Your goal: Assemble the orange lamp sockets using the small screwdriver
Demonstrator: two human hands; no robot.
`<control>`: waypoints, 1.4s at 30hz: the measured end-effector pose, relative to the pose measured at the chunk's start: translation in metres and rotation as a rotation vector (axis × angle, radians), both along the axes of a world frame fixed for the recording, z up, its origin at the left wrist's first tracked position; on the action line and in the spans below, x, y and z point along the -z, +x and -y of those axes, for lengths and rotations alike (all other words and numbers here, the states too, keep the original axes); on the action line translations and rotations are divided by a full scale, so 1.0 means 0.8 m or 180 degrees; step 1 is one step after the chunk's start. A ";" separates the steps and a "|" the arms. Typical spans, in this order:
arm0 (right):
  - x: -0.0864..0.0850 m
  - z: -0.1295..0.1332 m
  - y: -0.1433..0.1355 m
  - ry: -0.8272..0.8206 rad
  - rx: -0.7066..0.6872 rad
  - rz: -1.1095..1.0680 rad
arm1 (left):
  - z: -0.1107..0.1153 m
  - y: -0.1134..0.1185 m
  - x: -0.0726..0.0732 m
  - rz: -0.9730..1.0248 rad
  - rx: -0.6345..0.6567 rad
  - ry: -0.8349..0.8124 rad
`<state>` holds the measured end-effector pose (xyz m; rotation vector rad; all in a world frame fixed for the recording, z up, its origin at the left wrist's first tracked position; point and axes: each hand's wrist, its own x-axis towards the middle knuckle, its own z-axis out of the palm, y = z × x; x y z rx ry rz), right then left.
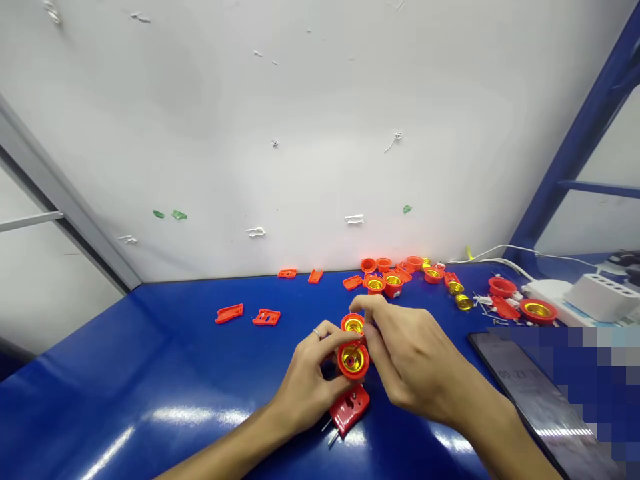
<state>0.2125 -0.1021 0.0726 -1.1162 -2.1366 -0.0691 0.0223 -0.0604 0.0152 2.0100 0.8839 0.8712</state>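
Red sockets (353, 362) are held between the thumb and fingers of the left hand (307, 373), over the near half of the glossy blue tabletop (165, 367), just above a pronged red plug (350, 408). Whether anything is pinched by the right hand's (413, 353) curled fingers cannot be told. The tablet (520, 380) is partly masked by pixel blocks (600, 400). Loose red parts (393, 291) are strewn towards the back edge, bounded by a scuffed white wall (320, 180).
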 end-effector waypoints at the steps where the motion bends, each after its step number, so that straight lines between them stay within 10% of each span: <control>1: -0.002 0.001 0.000 -0.0047 -0.0024 -0.0009 | -0.001 0.000 0.000 -0.0003 -0.0016 -0.0012; 26: 0.003 -0.001 -0.006 -0.0787 -0.0253 0.0442 | -0.016 -0.007 -0.010 -0.0713 -0.0169 0.0500; 34: 0.005 -0.001 -0.020 -0.0737 -0.0596 -0.0362 | -0.016 -0.013 -0.019 -0.0740 -0.0076 0.0698; 42: 0.007 -0.011 -0.008 -0.0593 -0.0033 -0.0960 | -0.034 -0.033 -0.044 -0.1082 0.0582 0.0652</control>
